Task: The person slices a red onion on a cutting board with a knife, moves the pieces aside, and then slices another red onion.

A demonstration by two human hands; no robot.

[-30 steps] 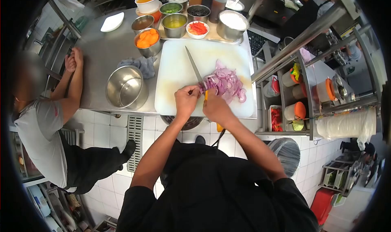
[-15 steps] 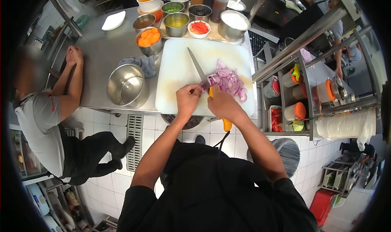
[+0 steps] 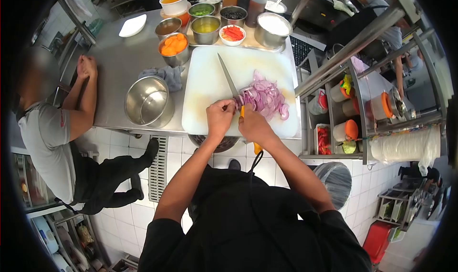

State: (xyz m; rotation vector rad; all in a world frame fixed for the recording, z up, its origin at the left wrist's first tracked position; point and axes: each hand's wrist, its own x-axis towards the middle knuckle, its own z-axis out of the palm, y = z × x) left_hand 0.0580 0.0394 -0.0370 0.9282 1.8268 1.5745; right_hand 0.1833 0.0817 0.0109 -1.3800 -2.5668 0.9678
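Note:
My right hand (image 3: 254,125) is wrapped round the yellow handle of a kitchen knife (image 3: 228,77), whose blade lies across the white cutting board (image 3: 202,74) with its tip pointing away from me. Close on the blade's left, my left hand (image 3: 220,116) has its fingers curled down on a small piece of red onion (image 3: 234,101), mostly hidden under the fingertips. A loose pile of sliced red onion (image 3: 263,96) lies to the right of the blade. A dark cord hangs from the end of the knife handle.
Left of the board stand a steel pot (image 3: 149,101) and a grey cloth (image 3: 167,76). Behind it are a container of carrot slices (image 3: 173,46), a bowl of red strips (image 3: 233,34) and a pot of white contents (image 3: 273,26). A person (image 3: 52,143) leans on the counter at left.
My right hand and the knife have shifted slightly left and towards me. The left hand stays almost where it was. The person at left has moved a leg.

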